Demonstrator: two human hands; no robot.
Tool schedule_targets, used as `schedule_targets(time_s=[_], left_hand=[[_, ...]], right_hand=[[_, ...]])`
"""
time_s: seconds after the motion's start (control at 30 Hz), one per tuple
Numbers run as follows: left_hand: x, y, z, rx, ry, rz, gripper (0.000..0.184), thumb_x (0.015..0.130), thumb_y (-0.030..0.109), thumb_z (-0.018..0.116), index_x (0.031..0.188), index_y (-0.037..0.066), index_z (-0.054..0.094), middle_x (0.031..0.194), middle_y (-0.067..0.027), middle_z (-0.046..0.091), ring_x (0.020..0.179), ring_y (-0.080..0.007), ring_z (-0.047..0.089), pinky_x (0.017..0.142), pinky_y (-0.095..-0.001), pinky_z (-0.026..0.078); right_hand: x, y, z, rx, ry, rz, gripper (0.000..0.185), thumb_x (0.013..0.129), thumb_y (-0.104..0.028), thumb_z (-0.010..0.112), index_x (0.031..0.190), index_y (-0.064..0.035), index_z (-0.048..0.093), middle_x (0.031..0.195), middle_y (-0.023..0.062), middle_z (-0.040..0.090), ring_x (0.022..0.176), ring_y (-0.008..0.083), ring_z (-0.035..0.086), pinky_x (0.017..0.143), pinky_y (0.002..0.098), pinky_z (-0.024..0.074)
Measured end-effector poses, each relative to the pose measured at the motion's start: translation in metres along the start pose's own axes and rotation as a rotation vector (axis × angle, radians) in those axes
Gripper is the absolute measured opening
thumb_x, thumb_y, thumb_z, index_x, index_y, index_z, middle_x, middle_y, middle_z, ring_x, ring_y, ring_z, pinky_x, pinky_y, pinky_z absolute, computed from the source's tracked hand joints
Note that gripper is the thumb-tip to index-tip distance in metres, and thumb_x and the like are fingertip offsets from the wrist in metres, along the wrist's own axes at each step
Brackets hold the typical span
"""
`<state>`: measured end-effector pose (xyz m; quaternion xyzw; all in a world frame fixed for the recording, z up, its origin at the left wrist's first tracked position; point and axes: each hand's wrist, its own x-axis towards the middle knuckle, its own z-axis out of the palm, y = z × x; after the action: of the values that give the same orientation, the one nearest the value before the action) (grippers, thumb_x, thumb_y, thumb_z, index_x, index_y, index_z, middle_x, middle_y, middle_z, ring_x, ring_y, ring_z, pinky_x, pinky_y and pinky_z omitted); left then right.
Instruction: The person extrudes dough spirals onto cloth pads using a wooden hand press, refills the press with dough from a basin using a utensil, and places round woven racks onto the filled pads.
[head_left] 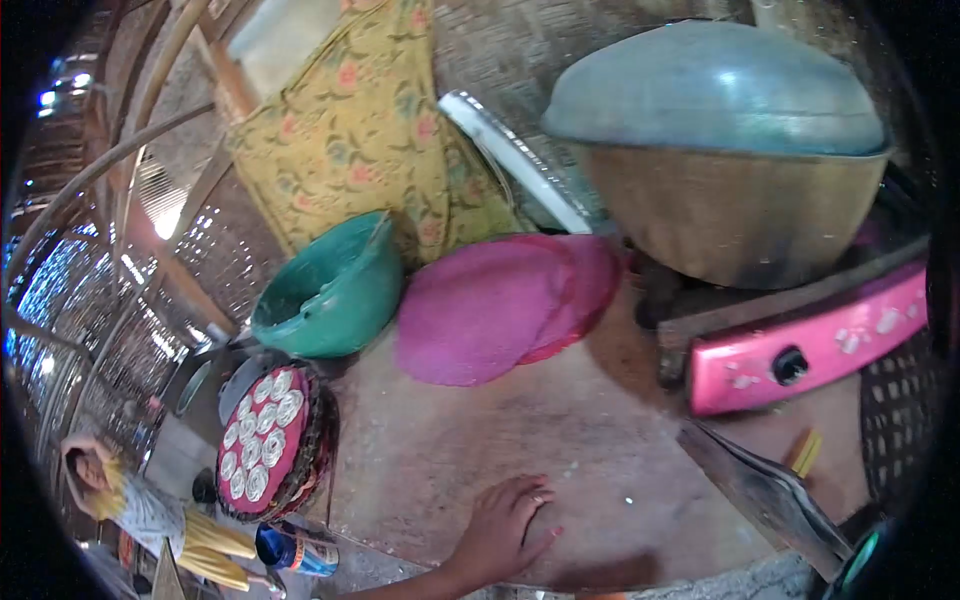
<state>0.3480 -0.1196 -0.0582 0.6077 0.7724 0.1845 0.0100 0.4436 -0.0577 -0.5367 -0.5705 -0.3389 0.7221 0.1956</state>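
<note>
My left hand [505, 525] rests palm down on the wooden tabletop [480, 440], fingers stretched out and thumb apart. A ring shows on one finger, and nothing is in the hand. At the bottom edge, a thin sliver of skin may belong to my right hand; its fingers are hidden. Beyond my left hand lie overlapping pink round mats or lids [480, 310]. To the left stands a round tray [262, 440] with a dark pink surface and several white coiled pieces on it.
A green basin [330, 290] stands at the back left. On the right, a large pot with a domed metal lid [720, 90] sits on a pink-fronted stove [800, 350]. A dark flat folded object [765, 490] lies nearer. A person [150, 510] is at the far left.
</note>
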Motion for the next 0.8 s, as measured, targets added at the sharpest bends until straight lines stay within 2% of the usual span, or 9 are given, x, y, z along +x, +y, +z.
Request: schedule_targets(time_s=[0.07,0.1,0.2,0.3,0.8], left_hand=[[0.001,0.0,0.001,-0.019,-0.028,0.013,0.043,0.082,0.036,0.062,0.113,0.008,0.052,0.127,-0.0111,0.046,0.119,-0.0298,0.042,0.098,-0.0466,0.032],[0.0,0.01,-0.001,-0.04,0.049,-0.032,0.046,0.072,0.033,0.067,0.11,0.01,0.054,0.12,-0.0149,0.05,0.114,-0.0342,0.044,0.096,-0.0465,0.035],[0.001,0.008,-0.004,-0.029,-0.004,0.005,0.048,0.075,0.031,0.066,0.113,0.008,0.049,0.125,-0.0158,0.046,0.118,-0.0344,0.04,0.098,-0.0476,0.029],[0.005,0.006,-0.007,-0.063,0.004,0.032,0.047,0.075,0.033,0.066,0.113,0.009,0.05,0.124,-0.0153,0.046,0.118,-0.0347,0.041,0.097,-0.048,0.03],[0.004,0.0,-0.002,-0.056,-0.05,0.08,0.056,0.07,0.037,0.072,0.115,0.011,0.05,0.127,-0.0157,0.044,0.119,-0.0371,0.039,0.096,-0.052,0.03]], right_hand=[[0.018,0.01,-0.002,0.14,0.004,0.062,0.037,0.081,-0.037,0.06,0.104,-0.0079,0.061,0.098,0.0141,0.065,0.088,0.0279,0.063,0.077,0.0433,0.0494],[0.026,0.013,-0.002,0.194,0.002,0.085,0.037,0.081,-0.036,0.06,0.104,-0.0079,0.061,0.098,0.014,0.065,0.088,0.0279,0.062,0.077,0.0433,0.0494],[0.043,0.019,-0.003,0.348,-0.007,0.128,0.036,0.081,-0.036,0.06,0.104,-0.0077,0.061,0.099,0.0138,0.065,0.089,0.0278,0.062,0.077,0.0432,0.0494],[0.052,0.023,-0.008,0.447,-0.014,0.15,0.036,0.081,-0.035,0.061,0.105,-0.0076,0.061,0.099,0.0136,0.065,0.089,0.0278,0.062,0.078,0.0431,0.0493],[0.047,0.03,-0.001,0.614,-0.044,0.217,0.036,0.081,-0.032,0.062,0.108,-0.0068,0.059,0.101,0.0127,0.064,0.09,0.0274,0.062,0.08,0.0427,0.0491]])
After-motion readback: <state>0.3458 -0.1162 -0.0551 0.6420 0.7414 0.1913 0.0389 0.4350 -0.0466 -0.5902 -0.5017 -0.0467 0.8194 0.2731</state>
